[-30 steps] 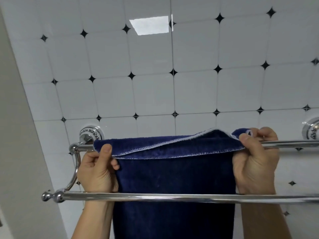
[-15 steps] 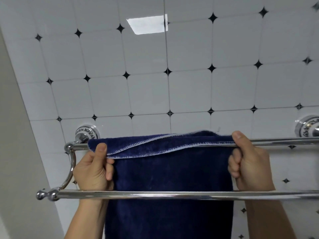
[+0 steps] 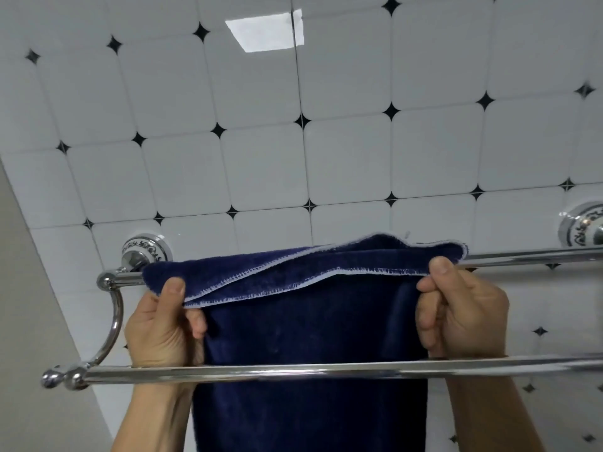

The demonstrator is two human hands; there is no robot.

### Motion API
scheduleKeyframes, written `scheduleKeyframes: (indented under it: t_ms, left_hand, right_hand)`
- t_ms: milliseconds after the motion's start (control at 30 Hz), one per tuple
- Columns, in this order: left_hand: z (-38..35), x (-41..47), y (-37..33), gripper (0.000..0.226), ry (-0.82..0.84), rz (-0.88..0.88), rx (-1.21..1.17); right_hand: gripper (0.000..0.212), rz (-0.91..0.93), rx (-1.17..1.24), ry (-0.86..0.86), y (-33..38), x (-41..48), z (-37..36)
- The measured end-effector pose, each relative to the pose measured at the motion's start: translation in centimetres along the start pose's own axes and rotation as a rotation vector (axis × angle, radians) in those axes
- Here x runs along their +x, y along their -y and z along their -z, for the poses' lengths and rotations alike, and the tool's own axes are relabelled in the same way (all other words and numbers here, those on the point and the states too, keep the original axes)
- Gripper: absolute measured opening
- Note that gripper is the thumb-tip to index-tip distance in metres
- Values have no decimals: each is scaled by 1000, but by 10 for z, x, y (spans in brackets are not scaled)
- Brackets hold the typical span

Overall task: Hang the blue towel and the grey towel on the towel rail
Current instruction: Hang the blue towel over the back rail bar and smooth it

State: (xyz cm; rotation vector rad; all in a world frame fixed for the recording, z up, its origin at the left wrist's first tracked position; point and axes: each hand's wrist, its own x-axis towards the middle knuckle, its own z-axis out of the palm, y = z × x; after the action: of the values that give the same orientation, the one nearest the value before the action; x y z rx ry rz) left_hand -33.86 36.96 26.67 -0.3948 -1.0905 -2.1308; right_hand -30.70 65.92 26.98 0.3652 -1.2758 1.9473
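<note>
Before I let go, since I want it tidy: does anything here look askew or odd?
The blue towel over the rear bar sits uneven: its white-stitched hem slants, lower by the left hand, higher by the right hand, and the top fold bulges. Nothing looks damaged.

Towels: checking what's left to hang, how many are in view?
1. The dark blue terry towel lies over the rear chrome bar, pinched by the left hand and right hand. No grey towel shows; it may be outside the frame.
</note>
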Motion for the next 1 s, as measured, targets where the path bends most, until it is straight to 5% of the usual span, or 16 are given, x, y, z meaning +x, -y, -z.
scheduleKeyframes:
  t_ms: [267,367,500,667,933,1000]
  left_hand:
    - [26,-14,17,53,-55,100,59]
    - [49,-24,26,49,-21,159,73]
    - [75,-38,35,49,-27,149,139]
    - [80,-41,35,40,25,171,170]
    - [77,-39,29,51,83,184,165]
    - [76,-40,27,48,59,219,155]
  right_hand:
    - [34,63,-33,-41,-25,-17,17]
    - [30,-77,-9,11,-43,-39,42]
    - [42,-115,-77,150,-57,-66,62]
    - [33,-105,-79,221,-42,-52,65]
    - [72,-322,203,228,-1,-30,46]
    - [55,-344,94,131,3,-24,44]
